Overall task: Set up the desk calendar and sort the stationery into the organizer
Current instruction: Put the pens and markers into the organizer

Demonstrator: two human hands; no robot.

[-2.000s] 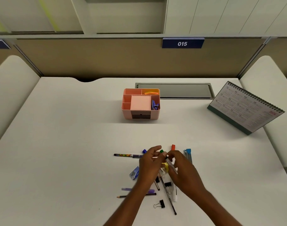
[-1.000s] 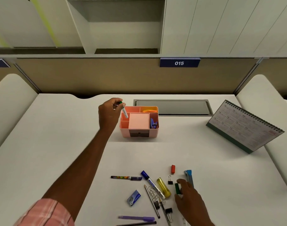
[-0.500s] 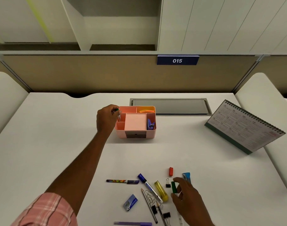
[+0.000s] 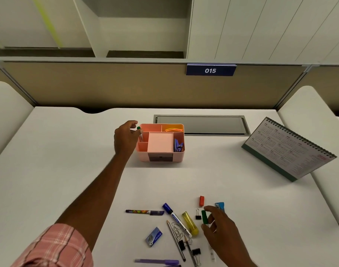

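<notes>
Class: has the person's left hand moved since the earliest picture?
Yes. The left hand moved from the stationery pile forward to the pink organizer's left edge, where it holds a green-capped pen in a compartment.

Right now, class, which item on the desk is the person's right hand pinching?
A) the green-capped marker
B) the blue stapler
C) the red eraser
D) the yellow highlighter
A: the right hand has its thumb and forefinger closed round the green-capped marker, near the front of the desk.

White desk [image 4: 49, 170], tan partition [image 4: 107, 85], overhead cabinets [image 4: 261, 26]
</notes>
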